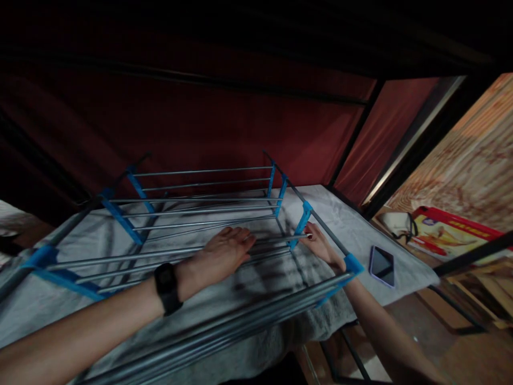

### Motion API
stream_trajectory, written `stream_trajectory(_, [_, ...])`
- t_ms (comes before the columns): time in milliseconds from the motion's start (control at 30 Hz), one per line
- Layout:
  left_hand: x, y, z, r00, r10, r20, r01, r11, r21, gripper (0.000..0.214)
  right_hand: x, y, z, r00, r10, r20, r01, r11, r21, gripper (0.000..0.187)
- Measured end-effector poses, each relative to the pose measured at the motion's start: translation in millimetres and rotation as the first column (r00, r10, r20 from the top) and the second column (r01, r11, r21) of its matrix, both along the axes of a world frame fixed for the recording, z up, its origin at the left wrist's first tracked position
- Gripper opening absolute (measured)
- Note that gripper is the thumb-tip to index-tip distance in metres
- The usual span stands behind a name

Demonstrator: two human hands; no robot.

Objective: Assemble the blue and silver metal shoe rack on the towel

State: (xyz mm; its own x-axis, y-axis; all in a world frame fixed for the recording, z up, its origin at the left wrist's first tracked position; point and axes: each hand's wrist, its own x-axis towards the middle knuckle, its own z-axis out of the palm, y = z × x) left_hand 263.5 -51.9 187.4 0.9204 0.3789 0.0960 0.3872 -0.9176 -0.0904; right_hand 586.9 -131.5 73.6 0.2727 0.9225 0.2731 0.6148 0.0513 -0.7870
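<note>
A rack frame of grey metal rods and blue plastic brackets stands on a cloth-covered surface [264, 278]. My left hand [224, 250], with a black watch at the wrist, curls over a metal rod [132, 257] near its middle; the hand covers part of that rod. At the rod's right end, the fingers of my right hand [318, 243] close around the edge of a blue bracket [301, 222]. Part of this grip is hidden. Nearer to me, a bundle of rods [224, 326] runs to a blue corner bracket [354, 265].
A phone [382, 265] lies on the cloth at the right. Beyond the edge are a red and yellow box [452, 230] and a white item with dark straps [395, 223]. Dark red panels [208, 123] in a black frame rise behind the rack.
</note>
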Motion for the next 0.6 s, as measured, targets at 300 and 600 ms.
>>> stream_trajectory(300, [110,16,-36.0,0.997,-0.070,0.037,0.077,0.968,-0.238,0.033,-7,14,-0.5,0.939,0.079,-0.334,-0.073,0.997,0.030,0.030])
stream_trajectory(600, [161,23,-57.1,0.984,-0.126,0.124,0.158,0.940,-0.301,0.040,-3,33,-6.2,0.952,0.061,-0.300,-0.034,0.995,0.097,0.020])
